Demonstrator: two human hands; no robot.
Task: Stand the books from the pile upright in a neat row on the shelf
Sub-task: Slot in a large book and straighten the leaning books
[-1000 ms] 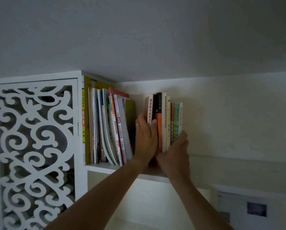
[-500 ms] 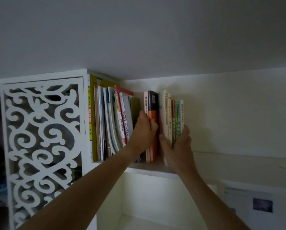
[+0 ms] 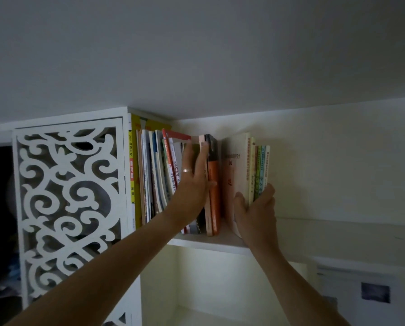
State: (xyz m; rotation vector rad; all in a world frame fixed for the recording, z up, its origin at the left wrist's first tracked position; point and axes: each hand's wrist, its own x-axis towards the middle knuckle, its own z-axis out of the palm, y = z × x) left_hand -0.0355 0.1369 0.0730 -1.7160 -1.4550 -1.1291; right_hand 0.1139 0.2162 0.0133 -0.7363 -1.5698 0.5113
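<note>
- Two groups of books are standing on the shelf [image 3: 210, 241], a gap opening between them.
- I am pressing my left hand [image 3: 194, 182], fingers straight and together, flat against the orange-spined book [image 3: 214, 196], which is standing upright just left of the gap.
- I am gripping the cream book [image 3: 235, 175] and the thin green-spined books [image 3: 260, 172] right of the gap with my right hand [image 3: 255, 208], thumb on the cream cover, fingers curling round the far side.
- All spines are running vertically; the leaning books [image 3: 159, 175] beside the yellow book [image 3: 132, 175] are tilting.
</note>
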